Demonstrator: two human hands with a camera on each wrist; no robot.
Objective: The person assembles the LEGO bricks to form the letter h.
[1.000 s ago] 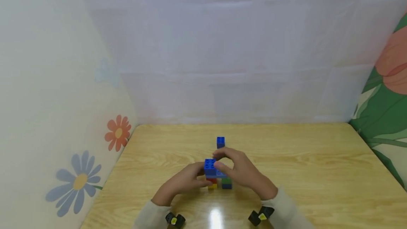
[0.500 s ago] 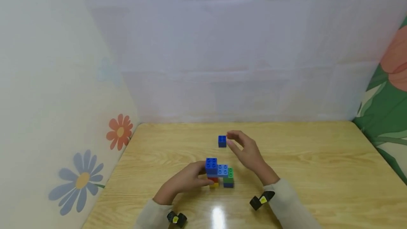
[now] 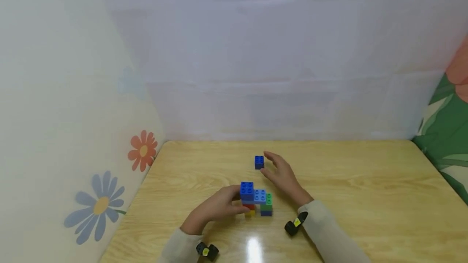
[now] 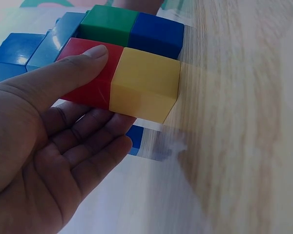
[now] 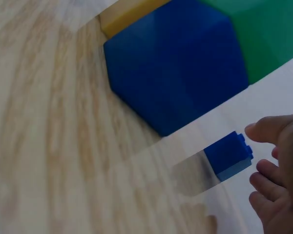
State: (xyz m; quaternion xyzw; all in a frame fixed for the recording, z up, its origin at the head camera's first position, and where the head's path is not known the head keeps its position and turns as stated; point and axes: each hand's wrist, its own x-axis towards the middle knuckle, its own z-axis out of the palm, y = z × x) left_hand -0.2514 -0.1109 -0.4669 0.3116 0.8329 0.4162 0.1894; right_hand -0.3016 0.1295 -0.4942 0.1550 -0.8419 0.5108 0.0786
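My left hand [image 3: 221, 204] holds a small structure of toy building bricks from its left side. In the left wrist view its thumb lies on the red brick [image 4: 90, 75], above a yellow brick [image 4: 146, 80]. A light blue brick [image 3: 260, 196] bridges this column and one of green [image 3: 269, 201] over dark blue [image 3: 266, 213]. On the bridge's left end sits a blue brick [image 3: 247, 191]. Farther back, a loose blue brick [image 3: 259, 162] stands on the table. My right hand [image 3: 285, 175] is just right of it, thumb and fingers spread, with a gap visible in the right wrist view.
The wooden table [image 3: 351, 198] reaches back to a white sheet [image 3: 278, 108]. A flower-patterned wall [image 3: 91, 133] stands at the left, and a leafy patterned panel [image 3: 446, 133] at the right.
My right hand has let go of the structure's upper bricks and moved back to beside the loose blue brick. My left hand keeps its grip on the structure.
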